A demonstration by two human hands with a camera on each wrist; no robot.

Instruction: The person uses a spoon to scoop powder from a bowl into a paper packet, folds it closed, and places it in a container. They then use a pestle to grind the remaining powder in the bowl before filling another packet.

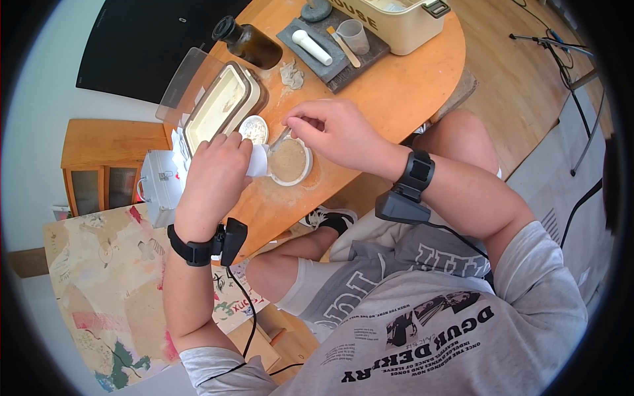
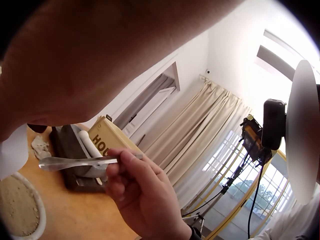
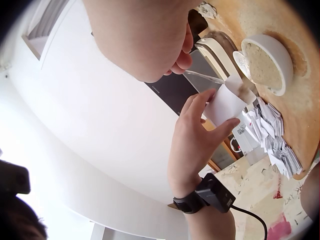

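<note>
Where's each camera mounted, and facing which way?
Head: on the head, facing forward and down at the table; left hand, right hand, shirt show.
Left wrist: on that wrist, facing the right hand with metal tool, curtains behind; left hand on top.
Right wrist: on that wrist, facing the left hand with paper; right hand on top.
All three views share the bowl.

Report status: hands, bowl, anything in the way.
Left hand holds paper; right hand pinches spatula. Bowl upright on table, powder inside. Small dish close beside it; nothing visibly blocking.
</note>
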